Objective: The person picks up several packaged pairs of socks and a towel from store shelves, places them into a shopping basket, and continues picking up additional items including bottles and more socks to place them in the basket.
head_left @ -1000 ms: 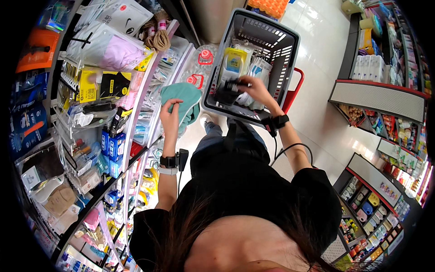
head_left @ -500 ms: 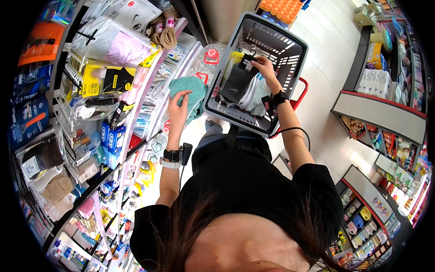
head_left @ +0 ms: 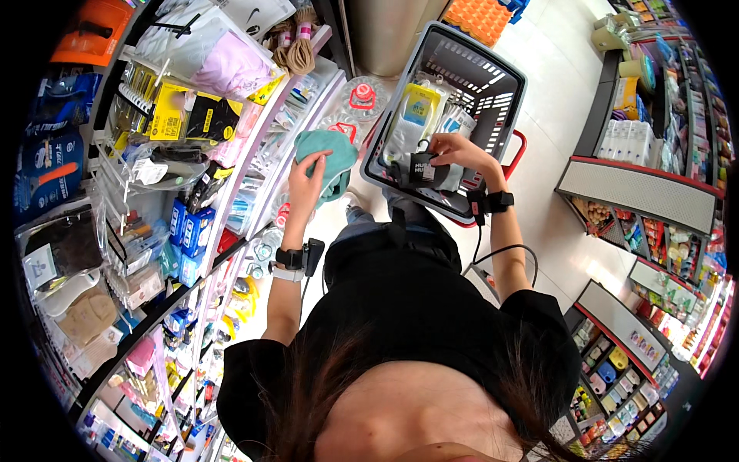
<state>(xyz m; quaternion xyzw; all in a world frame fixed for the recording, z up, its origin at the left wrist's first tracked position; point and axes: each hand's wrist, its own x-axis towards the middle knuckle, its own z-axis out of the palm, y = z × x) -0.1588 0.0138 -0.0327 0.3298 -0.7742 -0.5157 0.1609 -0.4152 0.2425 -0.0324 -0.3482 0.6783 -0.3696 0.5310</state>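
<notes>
My left hand (head_left: 305,185) is closed on a folded teal cloth (head_left: 328,146), held beside the left wall of a grey shopping basket (head_left: 487,86). Inside the basket's near end, my right hand (head_left: 462,152) pinches the black header card of a pair of socks (head_left: 425,171); a small hook tops the card, and the hand and basket rim hide most of the rest. Farther in lies a yellow-and-white package (head_left: 419,105) on clear-wrapped pale goods. Next to it are white packets with blue marks (head_left: 459,123).
A shelf rack (head_left: 246,165) of hanging packages runs along my left. Large water bottles with red handles (head_left: 362,95) stand on the floor between rack and basket. An orange woven basket (head_left: 477,17) is beyond. More store shelves (head_left: 639,194) stand to the right.
My right hand has drawn the black sock package toward me, to the basket's near end, uncovering the yellow-and-white package. My left hand stays on the teal cloth, shifted slightly right.
</notes>
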